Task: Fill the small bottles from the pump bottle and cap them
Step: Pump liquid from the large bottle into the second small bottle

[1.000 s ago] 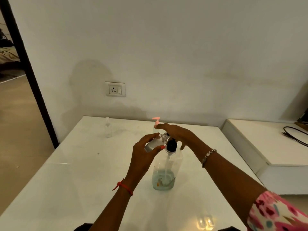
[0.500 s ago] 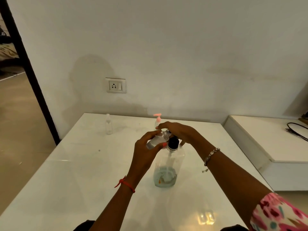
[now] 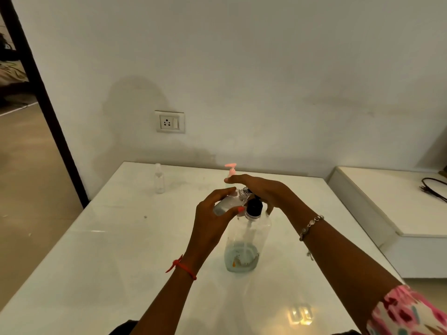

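A clear pump bottle (image 3: 244, 247) with a black collar stands mid-table, a little bluish liquid at its bottom. My left hand (image 3: 212, 218) grips a small clear bottle (image 3: 228, 201), tilted, its open threaded neck right beside the pump's nozzle. My right hand (image 3: 261, 189) lies flat over the pump head, fingers straight, pressing on it. The nozzle itself is hidden under that hand. A second small clear bottle (image 3: 159, 178) stands at the far left of the table. A pink pump top (image 3: 231, 169) pokes up behind my right hand.
The white table (image 3: 108, 262) ends at the wall behind. A lower white ledge (image 3: 387, 197) with a black cable (image 3: 433, 188) sits to the right. A wall socket (image 3: 169, 122) is above the table. A dark door frame (image 3: 48, 117) stands at left.
Both hands and the bottles hold nearly the same pose; my head has tipped up slightly, so the scene sits a little lower and closer.
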